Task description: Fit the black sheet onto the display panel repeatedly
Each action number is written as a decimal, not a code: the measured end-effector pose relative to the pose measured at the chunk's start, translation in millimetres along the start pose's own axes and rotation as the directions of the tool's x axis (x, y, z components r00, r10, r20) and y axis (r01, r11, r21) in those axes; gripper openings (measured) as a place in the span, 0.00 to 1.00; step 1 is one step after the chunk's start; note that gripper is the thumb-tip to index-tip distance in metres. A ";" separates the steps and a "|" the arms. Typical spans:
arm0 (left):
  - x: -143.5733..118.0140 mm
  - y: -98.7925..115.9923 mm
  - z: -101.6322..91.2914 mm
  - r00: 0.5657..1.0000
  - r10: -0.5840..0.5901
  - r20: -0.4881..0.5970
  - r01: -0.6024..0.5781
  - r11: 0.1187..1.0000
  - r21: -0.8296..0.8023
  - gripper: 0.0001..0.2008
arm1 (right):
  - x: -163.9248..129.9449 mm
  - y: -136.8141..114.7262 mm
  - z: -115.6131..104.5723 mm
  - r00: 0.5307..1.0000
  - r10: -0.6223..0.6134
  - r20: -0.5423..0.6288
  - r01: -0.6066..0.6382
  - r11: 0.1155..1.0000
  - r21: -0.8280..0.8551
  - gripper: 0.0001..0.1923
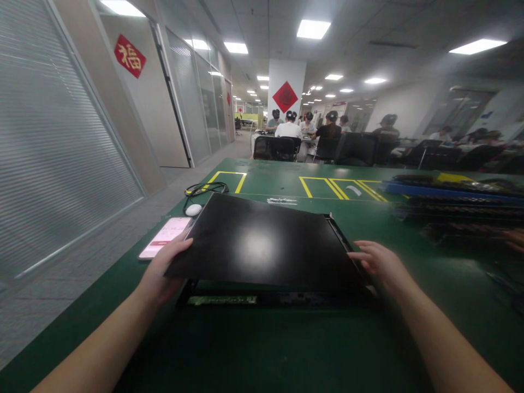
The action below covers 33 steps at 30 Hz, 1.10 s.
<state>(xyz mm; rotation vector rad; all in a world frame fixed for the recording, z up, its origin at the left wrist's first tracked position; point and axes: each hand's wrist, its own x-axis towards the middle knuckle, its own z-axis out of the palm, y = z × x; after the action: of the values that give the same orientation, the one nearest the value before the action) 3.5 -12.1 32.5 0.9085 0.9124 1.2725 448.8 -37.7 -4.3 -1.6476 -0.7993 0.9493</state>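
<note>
A glossy black flat panel (229, 234), like a display screen, lies tilted over a dark frame (311, 299), its left side raised. My left hand (161, 270) is closed on the panel's left edge, thumb on top and the other fingers underneath. At the right edge, my right hand (380, 265) has its fingers partly stretched and apart, fingertips touching where panel and frame meet. A green strip like a circuit board (221, 300) shows along the frame's front side. The panel hides most of the frame's inside.
A lit phone (166, 237), a white mouse-like object (194, 209) and a black cable (208, 187) lie at the left of the green table (270, 349). Blurred dark parts (446, 207) and a blue strip (429, 191) lie at right. Another person's hand (516, 237) enters at far right.
</note>
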 end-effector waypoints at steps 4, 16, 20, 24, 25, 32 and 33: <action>1.1 -4.9 0.4 1.000 -0.019 -0.001 0.019 0.999 0.035 0.32 | 1.7 1.1 -0.9 1.000 -0.018 -0.025 0.017 0.998 -0.064 0.17; 5.6 -17.1 -4.6 0.995 -0.098 -0.013 0.098 0.993 0.072 0.31 | 2.2 0.7 -0.9 0.995 -0.064 -0.075 0.055 0.992 -0.112 0.13; 5.4 -15.2 -1.8 0.993 -0.114 -0.040 0.117 0.989 0.088 0.33 | 2.7 1.5 -0.2 0.994 -0.073 -0.076 0.061 0.987 -0.147 0.13; 3.9 -13.0 1.7 0.987 -0.153 -0.047 0.157 0.983 0.094 0.34 | 5.2 5.5 -1.7 0.993 -0.081 -0.083 0.067 0.984 -0.163 0.14; 3.8 -13.0 2.0 0.986 -0.160 -0.047 0.164 0.982 0.090 0.33 | 5.6 6.5 -2.1 0.993 -0.083 -0.081 0.068 0.983 -0.169 0.15; 3.6 -12.7 3.7 0.982 -0.176 -0.068 0.181 0.981 0.074 0.29 | 0.3 4.5 0.1 0.987 -0.133 -0.091 0.100 0.948 -0.301 0.16; 3.4 -12.3 4.4 0.981 -0.178 -0.075 0.184 0.980 0.081 0.30 | -0.7 4.0 0.7 0.987 -0.137 -0.085 0.103 0.941 -0.321 0.16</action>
<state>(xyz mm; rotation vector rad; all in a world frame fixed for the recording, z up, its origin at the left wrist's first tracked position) 12.4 -9.9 22.6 0.8336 1.0864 1.1192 448.1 -39.0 -8.2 -1.8827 -1.0068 0.6657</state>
